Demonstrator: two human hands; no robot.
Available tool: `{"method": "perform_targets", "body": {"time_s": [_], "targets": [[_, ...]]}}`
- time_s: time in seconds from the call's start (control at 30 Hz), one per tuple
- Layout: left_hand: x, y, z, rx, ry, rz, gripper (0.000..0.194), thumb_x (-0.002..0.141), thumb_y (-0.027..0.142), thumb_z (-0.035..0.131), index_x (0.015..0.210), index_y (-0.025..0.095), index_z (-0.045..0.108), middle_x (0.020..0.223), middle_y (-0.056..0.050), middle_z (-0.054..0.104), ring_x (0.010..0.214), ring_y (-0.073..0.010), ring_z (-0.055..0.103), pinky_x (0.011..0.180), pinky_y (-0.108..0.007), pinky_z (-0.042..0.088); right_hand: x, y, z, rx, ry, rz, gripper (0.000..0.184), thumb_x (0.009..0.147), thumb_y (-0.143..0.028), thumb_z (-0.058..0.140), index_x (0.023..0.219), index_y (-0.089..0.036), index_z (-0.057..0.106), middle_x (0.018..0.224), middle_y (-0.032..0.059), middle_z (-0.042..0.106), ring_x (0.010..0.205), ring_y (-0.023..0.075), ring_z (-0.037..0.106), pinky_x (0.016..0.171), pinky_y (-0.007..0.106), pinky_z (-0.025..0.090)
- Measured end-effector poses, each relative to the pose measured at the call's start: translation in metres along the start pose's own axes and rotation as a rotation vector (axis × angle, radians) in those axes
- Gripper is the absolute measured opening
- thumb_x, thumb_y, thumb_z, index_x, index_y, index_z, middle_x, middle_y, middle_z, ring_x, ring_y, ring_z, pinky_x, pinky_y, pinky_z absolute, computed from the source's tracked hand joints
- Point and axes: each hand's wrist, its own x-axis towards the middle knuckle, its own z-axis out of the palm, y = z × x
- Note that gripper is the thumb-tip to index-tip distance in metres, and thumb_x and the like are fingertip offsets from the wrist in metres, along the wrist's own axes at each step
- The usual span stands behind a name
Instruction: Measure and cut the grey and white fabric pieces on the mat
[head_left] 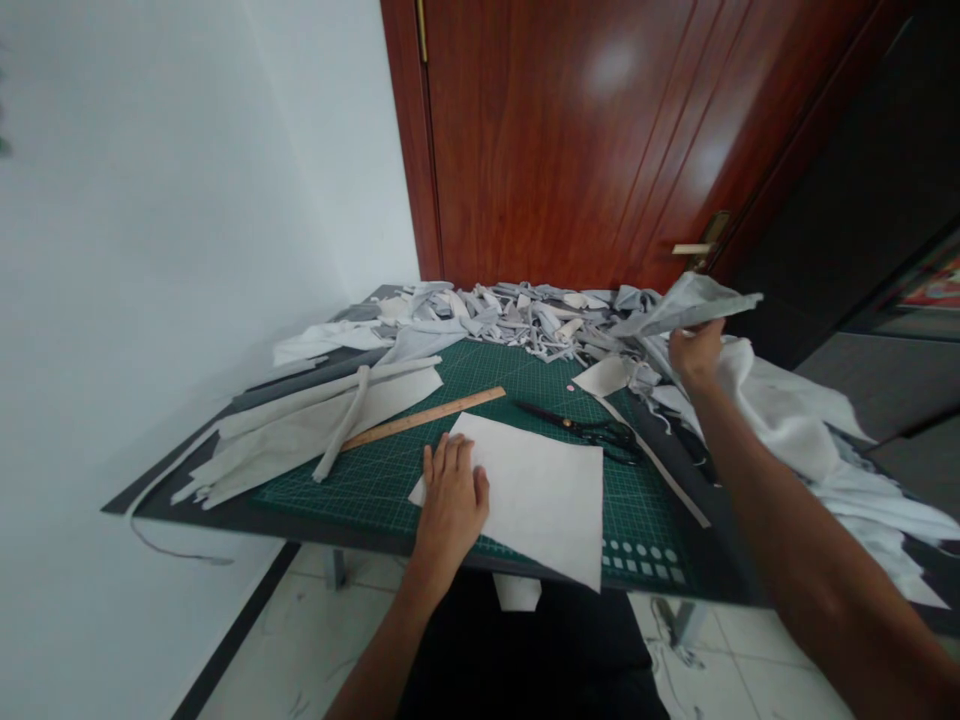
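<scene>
Pressing the open left hand (pixel 452 505) flat on a white sheet (pixel 536 495) lying on a green mat (pixel 652 525), near a ruler (pixel 424 418); gripping grey fabric (pixel 686 305) in the closed right hand (pixel 697 355), beyond the scissors (pixel 581 425).

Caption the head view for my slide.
Left hand presses white sheet on green cutting mat; right hand holds grey fabric.

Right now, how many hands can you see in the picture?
2. The left hand lies on a white sheet on the green cutting mat; the right hand grips a pale grey cloth. No other hands show.
</scene>
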Motion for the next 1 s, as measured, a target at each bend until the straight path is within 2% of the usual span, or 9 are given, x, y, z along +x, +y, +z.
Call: {"method": "perform_targets", "body": {"time_s": [0.1,0.17,0.27,0.37,0.43,0.5,0.6,0.77,1.0], "targets": [[0.000,0.000,0.000,-0.012,0.005,0.008,0.036,0.101,0.019,0.044,0.135,0.014,0.053,0.144,-0.018,0.061,0.147,-0.0369,0.046,0.125,-0.066,0.031,-0.021,-0.001,-0.007,-0.078,0.027,0.104,0.080,0.084,-0.030,0.058,0.151,0.002,0.029,0.142,0.0347,0.048,0.132,0.0452,0.052,0.107,0.061,0.046],[-0.001,0.000,-0.001,-0.031,0.001,0.027,0.036,0.101,0.019,0.044,0.135,0.014,0.053,0.144,-0.017,0.061,0.148,-0.0363,0.045,0.125,-0.066,0.030,-0.042,-0.016,-0.004,-0.125,-0.042,0.090,0.088,0.087,-0.033,0.059,0.154,0.008,0.023,0.146,0.0379,0.042,0.136,0.0460,0.050,0.109,0.056,0.047],[-0.002,0.001,-0.005,-0.076,-0.019,0.072,0.036,0.100,0.018,0.045,0.135,0.016,0.053,0.143,-0.014,0.061,0.149,-0.0340,0.043,0.126,-0.064,0.031,-0.068,-0.045,0.006,-0.098,-0.219,-0.020,0.068,0.096,-0.028,0.047,0.154,0.004,0.034,0.140,0.0346,0.052,0.130,0.0417,0.056,0.107,0.055,0.047],[-0.002,0.001,-0.010,-0.132,-0.052,0.135,0.036,0.099,0.017,0.047,0.134,0.017,0.055,0.142,-0.013,0.062,0.148,-0.0312,0.044,0.127,-0.060,0.033,-0.084,-0.065,0.018,-0.019,-0.484,-0.233,0.041,0.101,-0.023,0.043,0.134,-0.012,0.065,0.125,0.0189,0.069,0.119,0.0297,0.065,0.107,0.043,0.049],[-0.001,0.002,-0.014,-0.179,-0.089,0.183,0.036,0.100,0.017,0.046,0.135,0.017,0.056,0.142,-0.012,0.062,0.148,-0.0289,0.045,0.127,-0.056,0.035,-0.092,-0.072,0.025,-0.002,-0.576,-0.299,0.032,0.102,-0.024,0.048,0.122,-0.018,0.073,0.118,0.0122,0.074,0.111,0.0241,0.069,0.102,0.034,0.051],[-0.001,0.004,-0.019,-0.234,-0.147,0.234,0.036,0.101,0.018,0.046,0.135,0.018,0.058,0.141,-0.011,0.063,0.146,-0.0261,0.047,0.126,-0.051,0.039,-0.098,-0.074,0.031,-0.013,-0.629,-0.324,0.031,0.104,-0.027,0.051,0.121,-0.018,0.075,0.116,0.0114,0.074,0.107,0.0225,0.070,0.097,0.031,0.052],[-0.001,0.006,-0.027,-0.305,-0.243,0.310,0.036,0.103,0.020,0.045,0.135,0.021,0.060,0.139,-0.008,0.065,0.142,-0.0233,0.052,0.123,-0.046,0.043,-0.103,-0.076,0.037,-0.054,-0.663,-0.319,0.033,0.105,-0.031,0.051,0.124,-0.019,0.074,0.119,0.0127,0.072,0.103,0.0226,0.071,0.089,0.029,0.053],[0.000,0.010,-0.039,-0.336,-0.341,0.384,0.036,0.105,0.023,0.045,0.136,0.022,0.063,0.142,-0.006,0.066,0.143,-0.0216,0.050,0.126,-0.044,0.040,-0.101,-0.076,0.043,-0.087,-0.667,-0.282,0.026,0.104,-0.029,0.054,0.117,-0.019,0.074,0.118,0.0125,0.071,0.098,0.0232,0.070,0.081,0.029,0.051],[0.003,0.012,-0.040,-0.219,-0.401,0.419,0.046,0.103,0.025,0.052,0.149,0.027,0.056,0.157,-0.005,0.055,0.152,-0.0244,0.042,0.130,-0.053,0.030,-0.101,-0.069,0.043,-0.003,-0.656,-0.293,0.016,0.101,-0.026,0.059,0.110,-0.019,0.071,0.112,0.0096,0.071,0.100,0.0208,0.067,0.086,0.028,0.050]]}}
